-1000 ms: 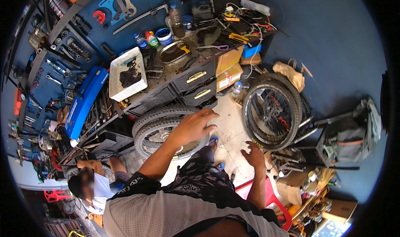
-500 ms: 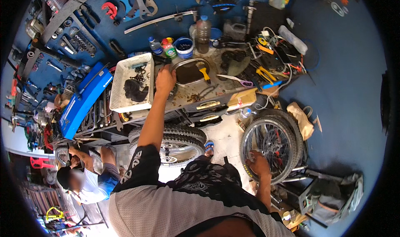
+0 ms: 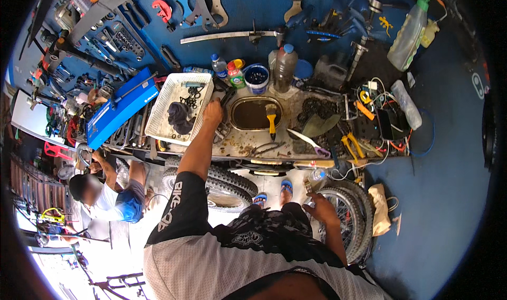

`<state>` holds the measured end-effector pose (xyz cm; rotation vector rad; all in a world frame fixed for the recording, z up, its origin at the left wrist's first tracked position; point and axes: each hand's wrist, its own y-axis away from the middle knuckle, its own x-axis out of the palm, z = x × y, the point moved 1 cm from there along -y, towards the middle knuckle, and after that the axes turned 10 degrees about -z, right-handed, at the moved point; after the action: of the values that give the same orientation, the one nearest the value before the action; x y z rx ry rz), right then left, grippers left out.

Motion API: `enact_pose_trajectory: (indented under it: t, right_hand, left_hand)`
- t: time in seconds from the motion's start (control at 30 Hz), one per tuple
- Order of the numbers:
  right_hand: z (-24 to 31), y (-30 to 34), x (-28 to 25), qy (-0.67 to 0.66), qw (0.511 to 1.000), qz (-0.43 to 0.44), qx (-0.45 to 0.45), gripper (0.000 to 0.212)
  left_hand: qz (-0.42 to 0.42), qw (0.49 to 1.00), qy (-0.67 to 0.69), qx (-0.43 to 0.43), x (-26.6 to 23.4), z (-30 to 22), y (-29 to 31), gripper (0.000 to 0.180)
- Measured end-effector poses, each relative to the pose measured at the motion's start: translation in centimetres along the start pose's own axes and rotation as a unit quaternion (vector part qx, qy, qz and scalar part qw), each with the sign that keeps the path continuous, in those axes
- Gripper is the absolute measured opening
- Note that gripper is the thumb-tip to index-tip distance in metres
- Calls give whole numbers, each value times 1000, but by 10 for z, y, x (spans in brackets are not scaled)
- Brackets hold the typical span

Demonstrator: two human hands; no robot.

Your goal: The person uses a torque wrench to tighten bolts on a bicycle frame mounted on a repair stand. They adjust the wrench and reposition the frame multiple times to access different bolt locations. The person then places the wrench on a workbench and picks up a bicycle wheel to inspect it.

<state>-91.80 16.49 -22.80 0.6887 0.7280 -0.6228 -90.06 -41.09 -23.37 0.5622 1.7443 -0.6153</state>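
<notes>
My left hand (image 3: pixel 213 113) reaches over the bench, just beside the right side of a white perforated basket (image 3: pixel 150 112). Its fingers are curled together next to a black tool (image 3: pixel 228 95); what they grip, if anything, is hidden. Inside the basket are a dark cloth (image 3: pixel 180 118) and small dark chain-like parts (image 3: pixel 193 96). Right of that hand sits an oval metal pan (image 3: pixel 232 121) of brown liquid, with a yellow-handled brush (image 3: pixel 271 123) across its rim. Lower down, my right hand (image 3: pixel 325 211) hangs with fingers apart and nothing in it, in front of a bicycle wheel (image 3: pixel 359 215).
Along the bench's back stand a blue tub (image 3: pixel 257 79), a large bottle (image 3: pixel 284 70) and smaller bottles. Scissors (image 3: pixel 311 143), yellow-handled pliers (image 3: pixel 353 146) and cables lie right. A blue toolbox lid (image 3: pixel 122 109) rises left. More tyres (image 3: pixel 232 181) lean below. A person (image 3: pixel 113 194) sits at lower left.
My view has shifted, so the bench appears farther right. The left hand has drawn slightly back toward me along the basket's side. The right hand has shifted left relative to the wheel.
</notes>
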Motion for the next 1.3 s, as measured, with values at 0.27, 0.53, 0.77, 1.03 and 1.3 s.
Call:
enact_pose_trajectory:
  t: [0.27, 0.53, 0.77, 1.03, 1.3]
  right_hand:
    - [-66, -91, -89, 97, 994, 14, -48, 50]
    - [-64, -119, -90, 129, 948, 274, -93, 59]
    - [-19, -120, -77, 130, 916, 318, -206, 60]
    - [155, -154, -89, 78, 946, 72, -306, 45]
    - [267, -253, -67, 120, 855, -288, -414, 39]
  left_hand:
    - [-33, 997, 28, -68, -36, -10, 35, 40]
    - [-152, 979, 128, -42, -103, -21, 147, 33]
    - [-165, 808, 525, -208, -135, -25, 250, 34]
    - [-236, 419, 834, -272, -104, -31, 354, 25]
    - [-270, 477, 744, -381, -104, -9, 434, 22]
